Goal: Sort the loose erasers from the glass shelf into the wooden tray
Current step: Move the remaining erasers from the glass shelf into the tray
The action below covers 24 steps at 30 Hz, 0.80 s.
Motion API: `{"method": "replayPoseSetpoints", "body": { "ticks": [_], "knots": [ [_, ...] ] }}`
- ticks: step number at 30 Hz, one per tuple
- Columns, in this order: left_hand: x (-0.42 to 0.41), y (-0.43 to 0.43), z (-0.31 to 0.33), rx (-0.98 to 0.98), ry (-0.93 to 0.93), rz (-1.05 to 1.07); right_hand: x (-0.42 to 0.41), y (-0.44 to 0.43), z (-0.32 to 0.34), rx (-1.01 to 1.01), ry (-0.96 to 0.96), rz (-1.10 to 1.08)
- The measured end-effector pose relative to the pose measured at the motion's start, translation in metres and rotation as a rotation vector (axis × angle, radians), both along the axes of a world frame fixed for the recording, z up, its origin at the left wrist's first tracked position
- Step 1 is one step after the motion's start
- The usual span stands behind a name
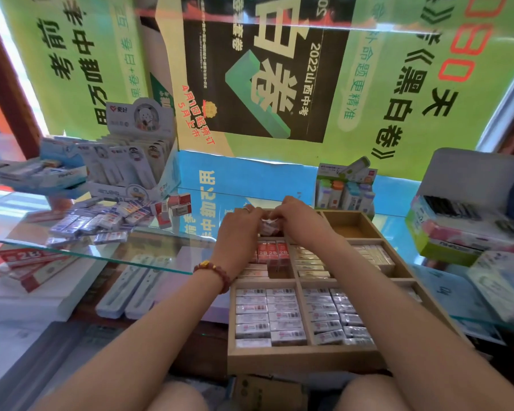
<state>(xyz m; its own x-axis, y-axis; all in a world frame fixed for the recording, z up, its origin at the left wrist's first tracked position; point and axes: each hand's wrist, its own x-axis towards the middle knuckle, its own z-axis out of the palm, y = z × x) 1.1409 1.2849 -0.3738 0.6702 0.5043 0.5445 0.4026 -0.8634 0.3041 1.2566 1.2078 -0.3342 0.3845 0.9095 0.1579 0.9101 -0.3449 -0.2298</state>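
Observation:
A wooden tray (297, 358) with several compartments lies in front of me. Its near compartments hold rows of white wrapped erasers (269, 317), and its middle left one holds red 2B erasers (273, 253). Over the far left compartment my left hand (240, 229) and my right hand (297, 222) meet, both pinching a small wrapped eraser (268, 223) between the fingertips. A heap of loose wrapped erasers (101, 221) lies on the glass shelf (107, 253) to the left, with a few red-and-white ones (172, 207) at its right end.
The tray's far right compartment (350, 225) shows bare wood. Display boxes of correction tape (131, 161) stand behind the heap. A box of coloured items (343, 191) stands behind the tray. Stacked boxes (463, 223) sit at the right, pen cases (131, 287) under the shelf.

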Motion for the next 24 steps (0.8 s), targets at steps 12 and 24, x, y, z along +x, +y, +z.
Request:
{"method": "replayPoseSetpoints", "body": {
  "ticks": [12, 24],
  "knots": [
    [-0.015, 0.002, -0.01, -0.546, -0.342, 0.051, -0.007, 0.0, -0.003, 0.12, 0.025, 0.054],
    [-0.025, 0.008, -0.01, -0.267, 0.033, -0.004, -0.014, -0.001, 0.002, -0.022, -0.299, 0.034]
  ]
}}
